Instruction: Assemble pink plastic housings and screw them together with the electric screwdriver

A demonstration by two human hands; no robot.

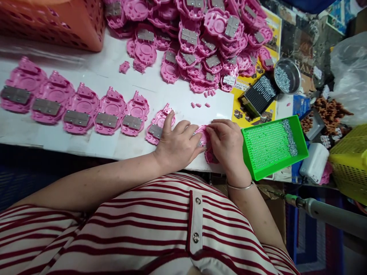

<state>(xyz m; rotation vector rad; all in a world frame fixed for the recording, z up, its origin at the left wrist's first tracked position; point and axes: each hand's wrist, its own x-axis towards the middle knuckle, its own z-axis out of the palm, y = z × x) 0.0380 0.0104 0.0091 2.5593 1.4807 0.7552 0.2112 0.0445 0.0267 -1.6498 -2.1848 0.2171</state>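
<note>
Across the scene: white table (172, 93), one. Far centre: heap (189, 38) of pink shells, one, overlapping, shells too many to count. Far left: orange basket (97, 38), one. Right: yellow basket (349, 152), one; left of it, green tray (275, 163), one, holding uncounted silver pieces. Hands, two: left hand (177, 145) spread, tips against the left side of the held shell (203, 133), one, at the table's near edge; right hand (226, 141), thumb and fingertips drawn together at its right side, whether pinching it cannot be told. Far right: black tray (250, 101), one. Left: row shells (80, 107), five; sixth shell (156, 130) beside the left hand. Far right: metal bowl (295, 74), one. Left of the heap: small parts (124, 67), two.
</note>
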